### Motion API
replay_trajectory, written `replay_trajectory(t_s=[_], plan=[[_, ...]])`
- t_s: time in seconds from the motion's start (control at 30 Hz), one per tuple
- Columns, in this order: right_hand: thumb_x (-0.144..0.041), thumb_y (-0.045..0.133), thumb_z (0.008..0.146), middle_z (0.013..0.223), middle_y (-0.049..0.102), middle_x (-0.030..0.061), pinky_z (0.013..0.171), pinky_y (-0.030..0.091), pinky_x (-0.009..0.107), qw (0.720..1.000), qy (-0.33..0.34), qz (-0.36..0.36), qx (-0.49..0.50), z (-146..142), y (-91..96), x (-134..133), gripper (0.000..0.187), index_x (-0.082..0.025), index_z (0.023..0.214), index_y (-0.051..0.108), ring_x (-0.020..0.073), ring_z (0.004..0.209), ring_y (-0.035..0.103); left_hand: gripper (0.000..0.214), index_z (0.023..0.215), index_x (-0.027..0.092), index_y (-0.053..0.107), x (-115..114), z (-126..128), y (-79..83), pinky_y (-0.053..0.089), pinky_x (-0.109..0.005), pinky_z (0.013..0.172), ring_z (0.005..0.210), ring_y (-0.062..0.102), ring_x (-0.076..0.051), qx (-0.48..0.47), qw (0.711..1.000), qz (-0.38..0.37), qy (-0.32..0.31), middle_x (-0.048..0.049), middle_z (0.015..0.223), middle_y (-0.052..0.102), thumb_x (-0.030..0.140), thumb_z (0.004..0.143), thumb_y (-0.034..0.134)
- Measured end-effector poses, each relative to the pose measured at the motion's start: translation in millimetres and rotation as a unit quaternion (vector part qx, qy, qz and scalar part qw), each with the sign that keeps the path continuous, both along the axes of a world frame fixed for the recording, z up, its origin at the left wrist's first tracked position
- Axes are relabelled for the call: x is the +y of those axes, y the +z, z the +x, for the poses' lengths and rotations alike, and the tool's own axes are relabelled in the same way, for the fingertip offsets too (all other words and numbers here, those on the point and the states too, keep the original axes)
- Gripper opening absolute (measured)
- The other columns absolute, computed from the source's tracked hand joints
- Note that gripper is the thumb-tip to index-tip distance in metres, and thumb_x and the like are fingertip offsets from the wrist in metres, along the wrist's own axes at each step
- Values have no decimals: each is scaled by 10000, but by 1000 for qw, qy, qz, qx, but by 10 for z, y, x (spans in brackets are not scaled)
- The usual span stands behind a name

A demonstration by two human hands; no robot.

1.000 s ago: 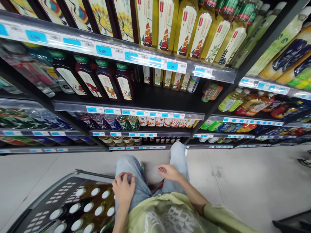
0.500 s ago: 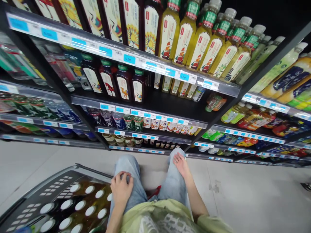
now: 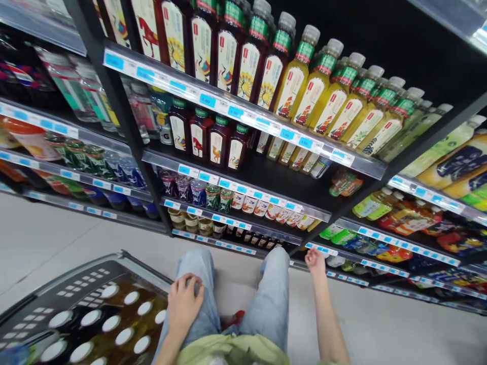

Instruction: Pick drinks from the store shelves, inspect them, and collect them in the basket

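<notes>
My left hand lies on my left thigh, on the blue jeans, its fingers loosely spread and holding nothing. Off to the right of my other knee, my right hand is raised with its fingers curled in; no object shows in it. Behind that hand in the view is the price strip of a low shelf. A dark grey basket stands on the floor to my left. White-capped bottles fill it, some with dark and some with amber drink.
Ahead runs a black shelf rack. Its upper level holds dark tea bottles and yellow tea bottles with green caps bands. Below stand smaller dark bottles, soft-drink cans and a small multi-pack. The pale floor extends to the right.
My right hand has lifted off my right knee and moved to the right, its fingers curling. My left hand stays on my thigh. The view has turned somewhat to the left.
</notes>
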State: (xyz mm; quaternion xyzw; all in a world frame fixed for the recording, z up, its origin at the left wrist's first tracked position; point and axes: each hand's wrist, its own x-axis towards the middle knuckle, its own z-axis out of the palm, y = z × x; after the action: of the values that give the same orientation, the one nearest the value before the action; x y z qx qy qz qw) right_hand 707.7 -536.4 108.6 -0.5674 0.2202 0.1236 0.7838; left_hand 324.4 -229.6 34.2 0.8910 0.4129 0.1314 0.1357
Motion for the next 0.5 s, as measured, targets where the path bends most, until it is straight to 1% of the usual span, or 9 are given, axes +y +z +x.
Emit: replay_trajectory(t_s=[0.07, 0.13, 0.27, 0.33, 0.37, 0.4, 0.43, 0.5], plan=[[-206, 692, 728, 650, 630, -55, 551, 513, 201, 997, -47, -22, -54, 316, 294, -167, 162, -220, 802, 549, 104, 533, 608, 346, 1065, 176, 799, 18, -7, -16, 482, -444, 916, 1187, 540, -347, 3, 1000, 3, -2, -161, 1325, 660, 294, 1031, 476], [-242, 705, 730, 697, 652, -49, 570, 515, 202, 988, -94, -48, -115, 638, 609, -304, 182, -221, 842, 563, 106, 571, 616, 365, 1058, 176, 803, 40, -7, -40, 484, -442, 899, 1184, 545, -353, 4, 1000, 8, -3, -165, 1324, 663, 296, 1039, 458], [-290, 764, 697, 821, 676, -20, 635, 534, 244, 951, -168, -121, -230, 1250, 1235, -445, 308, -210, 938, 590, 137, 693, 643, 405, 1041, 176, 809, 77, 11, -90, 492, -447, 918, 1144, 564, -344, -4, 1000, 26, -10, -167, 1306, 671, 302, 1052, 424], [-292, 793, 679, 899, 673, -8, 739, 574, 289, 928, -204, -156, -272, 1530, 1516, -466, 387, -215, 980, 564, 167, 801, 672, 421, 1037, 176, 809, 86, 19, -113, 496, -456, 922, 1136, 567, -347, -6, 999, 33, -11, -168, 1303, 673, 311, 1053, 410], [-282, 797, 677, 967, 679, 8, 821, 592, 320, 914, -223, -176, -289, 1661, 1643, -477, 419, -220, 1010, 550, 187, 878, 688, 427, 1033, 176, 809, 89, 21, -126, 498, -459, 918, 1136, 567, -351, -8, 999, 34, -11, -170, 1302, 673, 316, 1051, 406], [-271, 792, 683, 1049, 685, 35, 912, 597, 358, 897, -242, -210, -306, 1786, 1759, -491, 443, -222, 1045, 541, 212, 964, 698, 433, 1031, 174, 810, 94, 19, -142, 500, -461, 912, 1136, 567, -356, -9, 999, 34, -11, -172, 1301, 672, 322, 1048, 403], [-263, 786, 691, 1136, 686, 71, 999, 586, 404, 873, -260, -260, -320, 1906, 1863, -512, 466, -221, 1084, 539, 246, 1056, 698, 440, 1030, 173, 810, 100, 15, -160, 503, -461, 907, 1137, 567, -360, -9, 999, 34, -11, -175, 1301, 672, 328, 1046, 399], [-261, 790, 702, 1279, 665, 165, 1134, 525, 509, 813, -280, -387, -333, 2125, 2029, -575, 527, -201, 1166, 547, 342, 1230, 661, 449, 1041, 169, 811, 118, 0, -207, 510, -462, 902, 1143, 569, -364, -9, 999, 32, -10, -180, 1301, 670, 336, 1039, 395]])
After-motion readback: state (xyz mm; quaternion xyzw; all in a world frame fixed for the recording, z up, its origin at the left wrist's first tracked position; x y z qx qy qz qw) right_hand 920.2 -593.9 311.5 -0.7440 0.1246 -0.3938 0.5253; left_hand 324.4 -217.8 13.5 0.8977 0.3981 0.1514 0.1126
